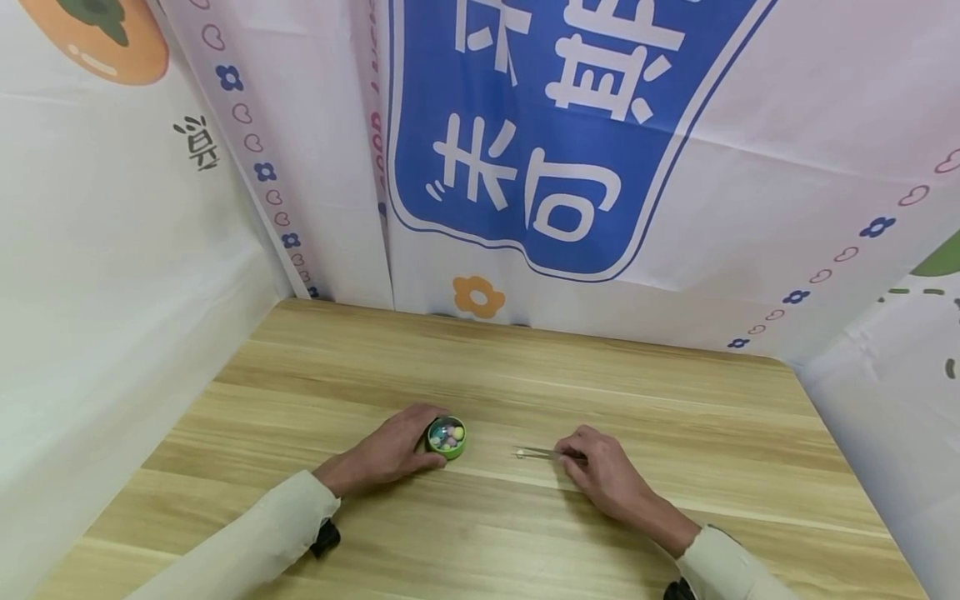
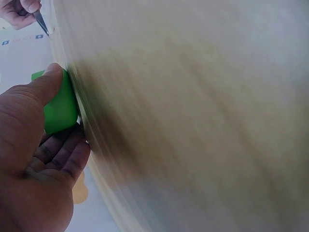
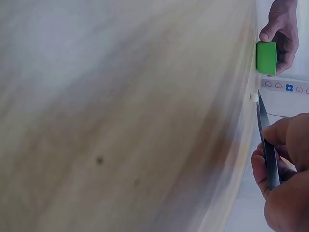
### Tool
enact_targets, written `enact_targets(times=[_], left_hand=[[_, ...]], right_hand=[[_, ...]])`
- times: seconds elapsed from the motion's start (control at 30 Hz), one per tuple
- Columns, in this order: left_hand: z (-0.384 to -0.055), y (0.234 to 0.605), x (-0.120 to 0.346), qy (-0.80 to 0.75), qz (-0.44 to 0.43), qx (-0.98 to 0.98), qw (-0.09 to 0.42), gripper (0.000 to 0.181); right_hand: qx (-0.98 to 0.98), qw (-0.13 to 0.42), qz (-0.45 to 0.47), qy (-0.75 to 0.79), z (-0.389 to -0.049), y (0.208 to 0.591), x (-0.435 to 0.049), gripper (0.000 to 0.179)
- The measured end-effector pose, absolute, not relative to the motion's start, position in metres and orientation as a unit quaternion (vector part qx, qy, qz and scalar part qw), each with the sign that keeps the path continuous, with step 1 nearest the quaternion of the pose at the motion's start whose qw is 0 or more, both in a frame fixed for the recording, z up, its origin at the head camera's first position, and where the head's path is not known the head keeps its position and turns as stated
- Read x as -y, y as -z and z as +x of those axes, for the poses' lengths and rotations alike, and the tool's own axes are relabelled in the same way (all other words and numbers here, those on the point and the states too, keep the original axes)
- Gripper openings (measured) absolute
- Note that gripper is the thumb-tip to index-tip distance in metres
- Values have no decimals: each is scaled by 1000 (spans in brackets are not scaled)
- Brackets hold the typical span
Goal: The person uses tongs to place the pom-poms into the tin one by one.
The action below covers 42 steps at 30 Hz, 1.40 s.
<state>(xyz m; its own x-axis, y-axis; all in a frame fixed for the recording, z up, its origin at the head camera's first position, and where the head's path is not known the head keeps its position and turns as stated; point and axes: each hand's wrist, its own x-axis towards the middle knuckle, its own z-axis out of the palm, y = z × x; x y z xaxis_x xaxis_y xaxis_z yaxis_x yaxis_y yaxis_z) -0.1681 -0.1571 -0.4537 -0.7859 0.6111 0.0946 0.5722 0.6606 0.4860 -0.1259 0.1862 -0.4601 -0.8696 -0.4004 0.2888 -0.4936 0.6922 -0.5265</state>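
Observation:
On the wooden table stands a small round green container [image 1: 447, 438] holding several pastel-coloured balls. My left hand [image 1: 397, 446] grips its side, the thumb nearer me and the fingers round the far side. In the left wrist view the thumb presses the green wall [image 2: 60, 108]. To the right, my right hand [image 1: 600, 471] pinches metal tweezers [image 3: 270, 162], their tips pointing left toward the container. A small white bead [image 3: 254, 97] sits at the tips, low over the tabletop. Whether the tips grip it or only lie beside it, I cannot tell.
The wood-grain table [image 1: 480, 533] runs back to a white printed cloth [image 1: 697, 233] with a blue sign and flower patterns. More white cloth hangs on the left [image 1: 112, 250] and right sides. Dark bands sit on both wrists below the pale sleeves [image 1: 255, 533].

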Motion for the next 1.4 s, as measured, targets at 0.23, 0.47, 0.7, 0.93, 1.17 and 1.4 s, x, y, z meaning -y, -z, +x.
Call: enact_targets(times=[0.23, 0.47, 0.7, 0.93, 1.17, 1.4], left_hand=[[-168, 455, 157, -252, 320, -912, 40, 64], [-168, 455, 157, -253, 323, -911, 38, 63], [-168, 453, 156, -254, 322, -911, 38, 62], [-167, 453, 156, -254, 322, -911, 40, 62], [-167, 452, 156, -258, 321, -910, 44, 62], [-169, 454, 156, -258, 324, -909, 43, 62]], right_hand=[[917, 70, 247, -306, -125, 462, -188, 11], [917, 68, 246, -306, -125, 463, -188, 12], [916, 68, 248, -309, -126, 463, -187, 12], [917, 66, 248, -305, -126, 462, -185, 12], [915, 69, 253, -306, -128, 460, -182, 11], [914, 66, 256, -307, -130, 458, -178, 11]])
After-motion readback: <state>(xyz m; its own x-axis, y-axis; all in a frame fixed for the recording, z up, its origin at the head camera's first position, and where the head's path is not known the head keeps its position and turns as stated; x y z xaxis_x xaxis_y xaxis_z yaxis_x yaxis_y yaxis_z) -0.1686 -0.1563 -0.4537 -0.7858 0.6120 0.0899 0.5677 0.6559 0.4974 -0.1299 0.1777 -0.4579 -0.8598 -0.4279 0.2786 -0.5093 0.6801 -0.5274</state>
